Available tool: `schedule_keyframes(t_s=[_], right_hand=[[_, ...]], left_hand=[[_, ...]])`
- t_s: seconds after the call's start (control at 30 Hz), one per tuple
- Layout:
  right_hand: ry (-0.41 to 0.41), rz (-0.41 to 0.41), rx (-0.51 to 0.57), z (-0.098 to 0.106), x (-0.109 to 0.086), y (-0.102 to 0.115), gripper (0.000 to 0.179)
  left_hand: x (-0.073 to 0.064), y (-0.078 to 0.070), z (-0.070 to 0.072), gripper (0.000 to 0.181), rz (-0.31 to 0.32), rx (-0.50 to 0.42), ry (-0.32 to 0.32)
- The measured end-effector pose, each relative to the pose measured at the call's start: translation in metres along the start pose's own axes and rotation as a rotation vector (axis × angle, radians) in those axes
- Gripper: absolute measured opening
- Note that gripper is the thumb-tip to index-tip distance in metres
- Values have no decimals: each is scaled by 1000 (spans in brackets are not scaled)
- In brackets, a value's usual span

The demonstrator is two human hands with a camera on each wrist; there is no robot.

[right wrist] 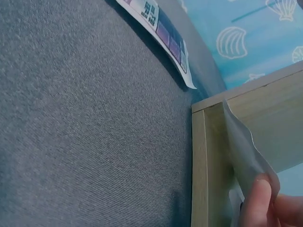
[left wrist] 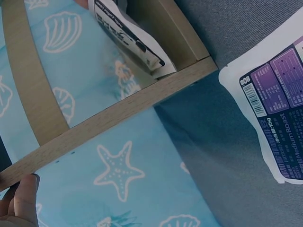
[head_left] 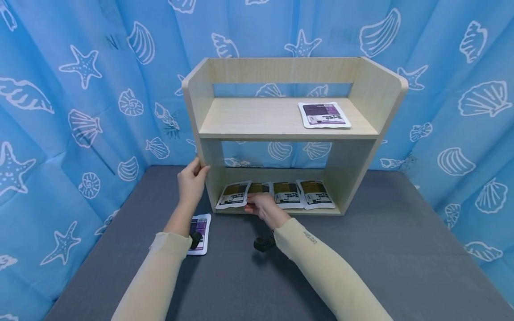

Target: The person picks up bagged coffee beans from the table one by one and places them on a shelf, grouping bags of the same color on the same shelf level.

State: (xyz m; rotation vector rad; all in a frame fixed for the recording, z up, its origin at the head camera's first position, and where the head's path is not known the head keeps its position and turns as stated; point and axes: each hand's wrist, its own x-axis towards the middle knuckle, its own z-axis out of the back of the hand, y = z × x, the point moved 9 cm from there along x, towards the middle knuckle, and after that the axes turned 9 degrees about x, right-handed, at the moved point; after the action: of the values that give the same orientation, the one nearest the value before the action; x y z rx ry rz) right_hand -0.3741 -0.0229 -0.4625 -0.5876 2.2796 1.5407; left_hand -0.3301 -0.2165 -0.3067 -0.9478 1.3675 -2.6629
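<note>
A small two-tier wooden shelf (head_left: 249,117) stands on the grey table. My left hand (head_left: 192,182) holds the front edge of its left side panel, with the thumb (left wrist: 27,198) against the wood in the left wrist view. Down on the lower tier, my right hand (head_left: 266,208) pinches the right edge of the leftmost brown-labelled coffee pouch (head_left: 234,195). That pouch (right wrist: 246,151) stands tilted up between thumb and fingers in the right wrist view. Beside it lie several similar pouches (head_left: 287,195) in a row, one partly hidden by my hand.
One purple-labelled pouch (head_left: 324,115) lies on the right of the upper tier. Another purple pouch (head_left: 204,236) is flat on the table (head_left: 241,285), partly behind my left wrist. A blue shell-print curtain (head_left: 100,111) hangs behind and at both sides.
</note>
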Motion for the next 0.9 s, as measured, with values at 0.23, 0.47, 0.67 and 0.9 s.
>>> schedule_keyframes(t_s=[0.23, 0.47, 0.67, 0.9], right_hand=[[-12, 38, -7, 0, 5, 2, 30], [21, 65, 14, 21, 89, -22, 22], [37, 74, 25, 34, 149, -43, 20], [-7, 62, -142, 10, 36, -3, 29]], left_hand=[[0, 1, 0, 25, 0, 0, -6], [1, 1, -2, 25, 0, 0, -1], [1, 2, -1, 25, -2, -6, -7], [1, 2, -1, 27, 7, -4, 2]])
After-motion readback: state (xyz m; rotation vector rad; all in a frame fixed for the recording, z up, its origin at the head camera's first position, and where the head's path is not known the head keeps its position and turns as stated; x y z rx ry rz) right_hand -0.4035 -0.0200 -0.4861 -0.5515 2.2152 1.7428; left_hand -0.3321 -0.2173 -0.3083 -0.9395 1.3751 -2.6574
